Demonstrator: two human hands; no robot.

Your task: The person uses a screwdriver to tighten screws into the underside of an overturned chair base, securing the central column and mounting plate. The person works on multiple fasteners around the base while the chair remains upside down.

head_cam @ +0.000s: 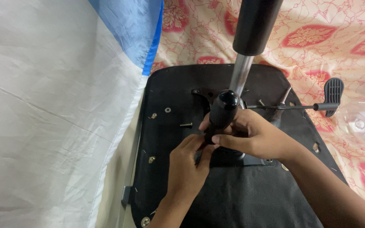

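1. You are working over a cream cloth [326, 50] printed with red flowers; a white and blue sheet [55, 105] fills the whole left side.
2. An upturned black seat base [250, 202] lies on the cloth in the middle, its near end cut off by the bottom edge.
3. A chrome gas-lift column [241, 74] with a black sleeve rises from the base's far half and leaves the view at the top, so its upper end is not visible.
4. Your right hand [254, 137] is closed around a black screwdriver handle [223, 112], fingers wrapped on its lower half; the rounded cap stands clear above your grip.
5. The handle's long axis runs near-left to far-right, cap end tilted toward the column, just beside it.
6. The shaft and tip are hidden beneath both hands, so what the tip meets cannot be made out.
7. Your left hand [186, 164] is pinched shut just near of the handle's lower end; whatever the fingertips hold is covered.
8. A thin metal lever [284, 107] with a black paddle [333, 91] points right from the mechanism.
9. A loose screw [186, 125] and a washer [167, 109] lie on the base left of the handle.
10. A clear plastic object [364, 122] at the right edge is too blurred to identify.
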